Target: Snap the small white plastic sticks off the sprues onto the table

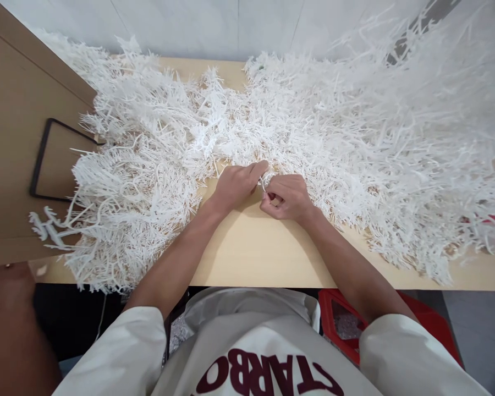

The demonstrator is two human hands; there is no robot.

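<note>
Above the bare front part of the tabletop, my left hand (239, 184) and my right hand (289, 197) are close together. Both are closed, with fingers pinched around a small white branched plastic sprig (265, 179) that shows in the gap between them. Most of the sprig is hidden by my fingers. A large heap of similar white plastic sprigs (334, 132) lies just beyond my hands and spreads to the right. More white sprigs (136, 181) are piled left of my left forearm.
The pale wooden table (264, 253) stands against a light tiled wall (214, 27). At the left is a brown cardboard box (20, 132) with a dark wire frame (39, 157) by it. A red plastic stool (334, 316) is under the table's front edge, at the right.
</note>
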